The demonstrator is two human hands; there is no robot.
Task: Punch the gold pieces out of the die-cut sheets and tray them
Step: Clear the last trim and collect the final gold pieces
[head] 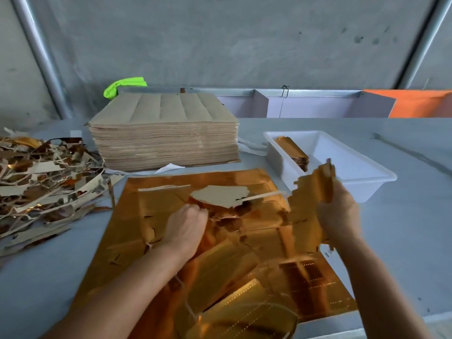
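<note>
Up by the white tray (371, 189), the right hand (338, 214) grips a bunch of punched gold pieces (315, 189). Left hand (187, 225) curls onto the torn gold die-cut sheet (137, 216), pinching its scrap.

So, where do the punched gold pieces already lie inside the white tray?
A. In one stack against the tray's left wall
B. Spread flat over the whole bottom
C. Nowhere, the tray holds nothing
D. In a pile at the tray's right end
A: the stack of gold pieces stands against the left wall of the white tray, and the rest of the tray's bottom shows bare white.
</note>
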